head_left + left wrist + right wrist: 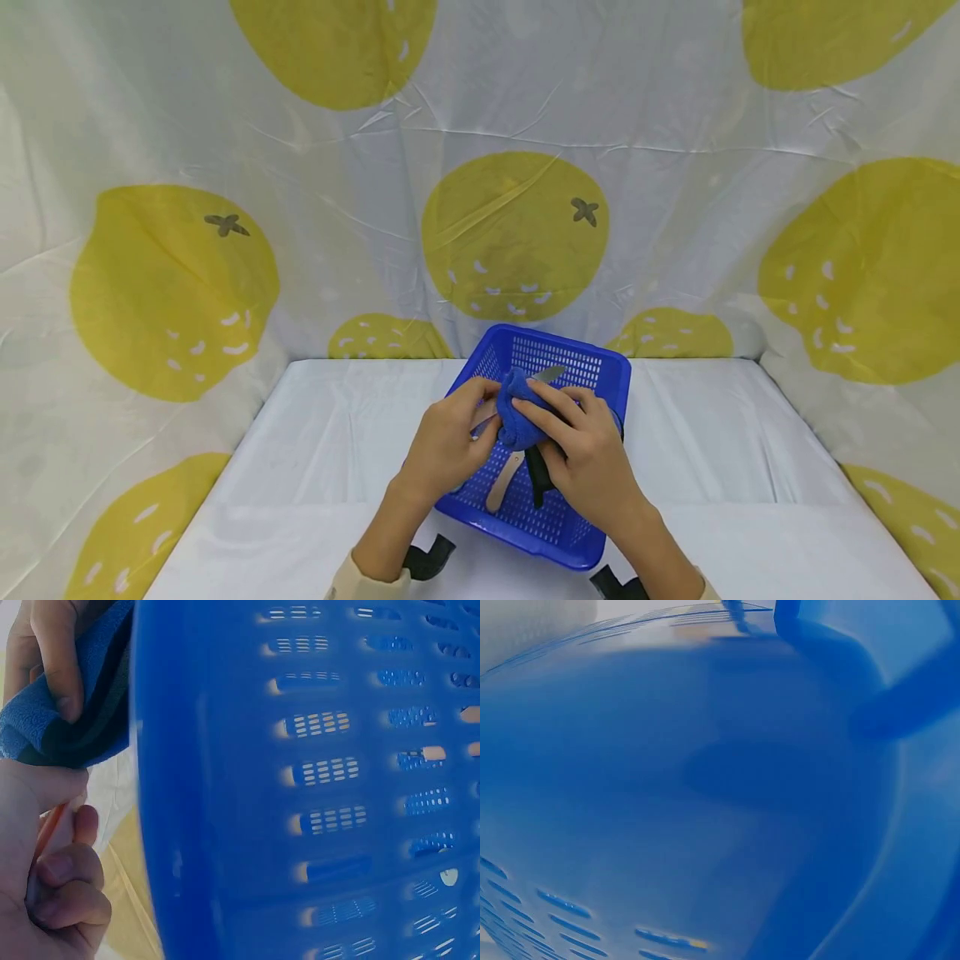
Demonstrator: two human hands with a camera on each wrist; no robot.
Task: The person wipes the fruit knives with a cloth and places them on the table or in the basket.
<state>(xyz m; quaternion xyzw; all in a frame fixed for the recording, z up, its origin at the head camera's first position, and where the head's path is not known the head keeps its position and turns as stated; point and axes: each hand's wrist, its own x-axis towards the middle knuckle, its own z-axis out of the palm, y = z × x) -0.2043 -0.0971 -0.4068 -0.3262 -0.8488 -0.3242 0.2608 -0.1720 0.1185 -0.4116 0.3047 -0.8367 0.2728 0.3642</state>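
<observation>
Above the basket, my left hand [448,435] grips the pale pinkish handle of a knife [486,412]. My right hand [596,454] pinches a folded blue cloth [517,425] around the blade, and the bare blade tip [553,373] sticks out at the upper right. In the left wrist view, curled fingers [71,877] surround the handle, and the cloth [30,720] lies just above them. Below the hands is a blue plastic basket [517,542] with slotted walls. Only blue basket plastic [667,787] fills most of the right wrist view; the right hand is hidden there.
Inside the basket lie a beige handle [504,483] and a black handle [538,477], their far ends covered by the hands and cloth. A white cloth [337,467] covers the table. Behind it hangs a lemon-print curtain [660,233].
</observation>
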